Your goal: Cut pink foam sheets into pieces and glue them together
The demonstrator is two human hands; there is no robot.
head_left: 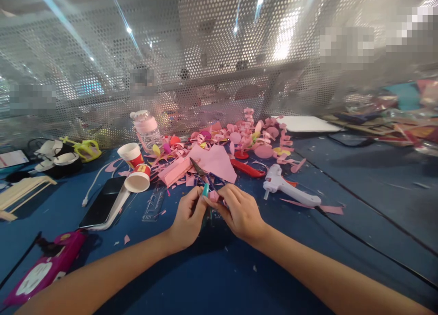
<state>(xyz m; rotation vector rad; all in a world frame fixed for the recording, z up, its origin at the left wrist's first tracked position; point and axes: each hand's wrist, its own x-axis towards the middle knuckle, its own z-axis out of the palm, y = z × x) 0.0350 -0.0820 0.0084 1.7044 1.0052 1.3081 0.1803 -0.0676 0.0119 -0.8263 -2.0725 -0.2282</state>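
With left hand (189,213), pinched a teal item (205,190); with right hand (242,210), a pink piece (214,196); needed light, even, unhurried pressure beside the scissors (198,169).

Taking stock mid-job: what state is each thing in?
Left hand, pinching small teal piece
Right hand, pinching small pink piece
Black rectangular phone, screen dark
Nearer red-and-white paper cup, tipped over
White plastic glue gun, lying down
Clear plastic bottle with pink band, upright
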